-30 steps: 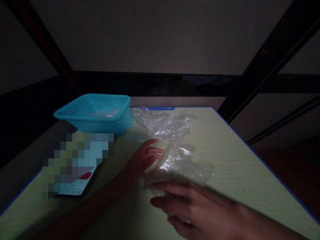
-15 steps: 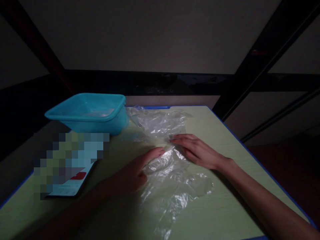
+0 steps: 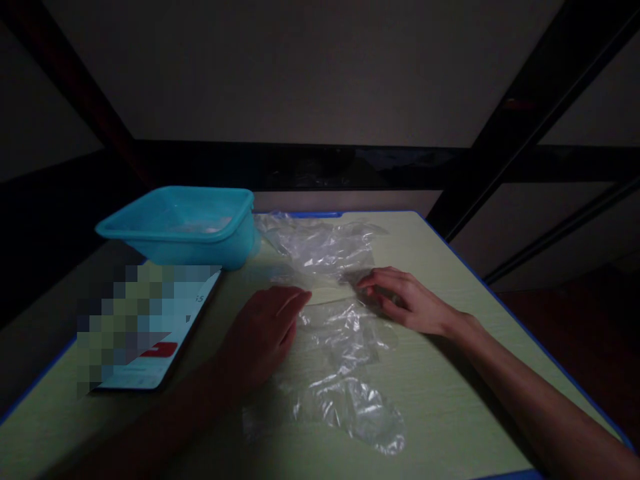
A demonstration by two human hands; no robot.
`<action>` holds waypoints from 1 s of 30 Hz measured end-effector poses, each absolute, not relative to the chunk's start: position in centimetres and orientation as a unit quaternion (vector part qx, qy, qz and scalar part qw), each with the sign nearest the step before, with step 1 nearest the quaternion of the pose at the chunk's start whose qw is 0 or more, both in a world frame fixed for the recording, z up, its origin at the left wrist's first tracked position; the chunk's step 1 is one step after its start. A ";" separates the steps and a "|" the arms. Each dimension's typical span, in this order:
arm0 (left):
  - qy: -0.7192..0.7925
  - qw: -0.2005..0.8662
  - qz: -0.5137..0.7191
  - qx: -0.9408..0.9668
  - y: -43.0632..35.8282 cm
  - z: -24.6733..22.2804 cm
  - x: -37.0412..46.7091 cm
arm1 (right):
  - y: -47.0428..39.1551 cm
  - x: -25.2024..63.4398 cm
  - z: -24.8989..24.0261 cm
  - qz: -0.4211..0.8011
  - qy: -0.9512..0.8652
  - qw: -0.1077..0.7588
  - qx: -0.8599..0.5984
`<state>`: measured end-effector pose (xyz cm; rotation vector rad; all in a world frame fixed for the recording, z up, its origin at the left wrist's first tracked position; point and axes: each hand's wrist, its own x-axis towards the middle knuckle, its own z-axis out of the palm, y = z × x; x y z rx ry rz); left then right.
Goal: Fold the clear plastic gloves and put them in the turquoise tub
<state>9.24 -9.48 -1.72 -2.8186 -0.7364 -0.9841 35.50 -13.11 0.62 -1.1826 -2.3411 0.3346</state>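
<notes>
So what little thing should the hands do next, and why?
Maybe gently smooth the near clear plastic: it looks wrinkled on the table, and the left hand and right hand are both by its far edge.

1 pale, wood-grained table [image 3: 465,373], blue trim [image 3: 505,307] on its edge. Far left: 1 turquoise basin [image 3: 215,252], upright, wider at the rim. In front of it, 1 flat device [image 3: 165,330], screen up and lit (part pixelated), set at a slant. Mid-table, 2 patches of clear crumpled plastic: far patch [image 3: 330,248] right beside the basin, near patch [image 3: 350,407] spread toward the front, shiny creases; can't tell if they join.
</notes>
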 end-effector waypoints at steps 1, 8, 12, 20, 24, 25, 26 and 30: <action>-0.232 0.044 -0.330 -0.914 -9.8 -1.4 9.3 | -13.2 35.4 0.7 0.135 -0.859 0.252 -0.425; -0.082 0.044 -0.219 -0.971 -10.9 -1.4 9.4 | -14.0 34.3 1.3 0.197 -0.872 0.205 -0.399; -0.078 0.027 -0.149 -0.985 -10.9 -1.9 9.6 | -14.3 33.7 1.1 0.207 -0.882 0.140 -0.399; -0.061 -0.008 -0.169 -0.984 -10.6 -2.0 9.9 | -14.4 33.4 1.1 0.232 -0.883 0.100 -0.395; -0.029 0.012 -0.173 -0.984 -10.8 -1.7 10.0 | -14.3 33.9 1.6 0.212 -0.880 0.123 -0.406; -0.026 0.021 -0.171 -0.985 -10.8 -1.5 10.0 | -14.3 34.0 1.6 0.200 -0.879 0.135 -0.412; -0.025 0.030 -0.168 -0.985 -10.9 -1.3 10.1 | -14.2 34.1 1.6 0.184 -0.876 0.149 -0.419; -0.009 0.054 -0.175 -0.983 -11.3 -0.8 10.1 | -14.0 34.3 1.2 0.130 -0.850 0.203 -0.468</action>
